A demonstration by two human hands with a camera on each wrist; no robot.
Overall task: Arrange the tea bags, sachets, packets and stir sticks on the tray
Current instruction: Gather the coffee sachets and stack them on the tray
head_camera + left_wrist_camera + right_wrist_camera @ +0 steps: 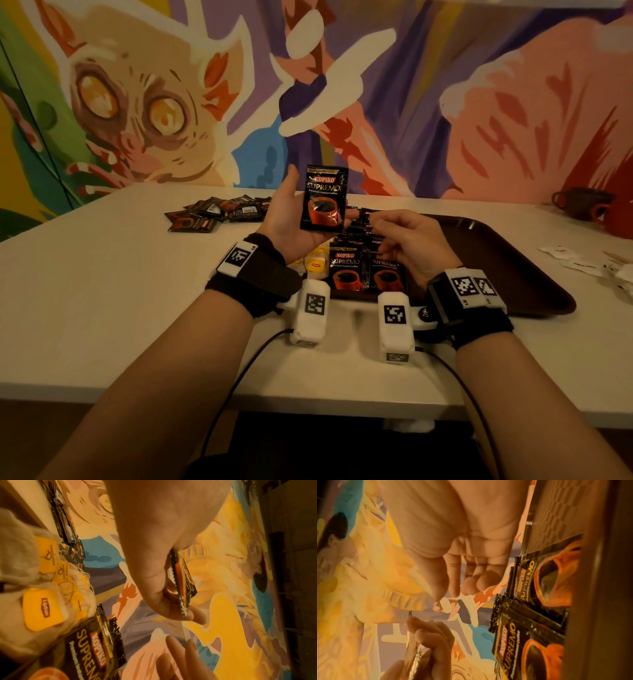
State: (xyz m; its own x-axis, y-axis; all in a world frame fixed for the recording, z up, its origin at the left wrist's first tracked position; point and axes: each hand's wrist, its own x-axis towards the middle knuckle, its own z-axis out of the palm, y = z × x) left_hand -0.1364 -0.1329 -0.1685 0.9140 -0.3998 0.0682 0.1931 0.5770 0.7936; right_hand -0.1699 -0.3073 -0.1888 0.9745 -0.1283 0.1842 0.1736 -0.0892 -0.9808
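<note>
My left hand (291,219) holds a black Kopiko Supremo coffee sachet (323,198) upright above the dark brown tray (507,260), thumb across its lower front; the left wrist view shows the same sachet (182,586) edge-on in the pinch. My right hand (407,240) hovers just right of it, fingers loosely curled, holding nothing (467,577). On the tray lie two more Kopiko sachets (346,270) side by side, darker packets behind them, and yellow-tagged Lipton tea bags (315,263) at the left. The left wrist view shows the tea bags (42,608) close up.
A loose pile of dark sachets (219,212) lies on the white table (102,291) at the back left. White paper packets and stir sticks (589,263) lie right of the tray. Two brown-red mugs (599,212) stand at the far right.
</note>
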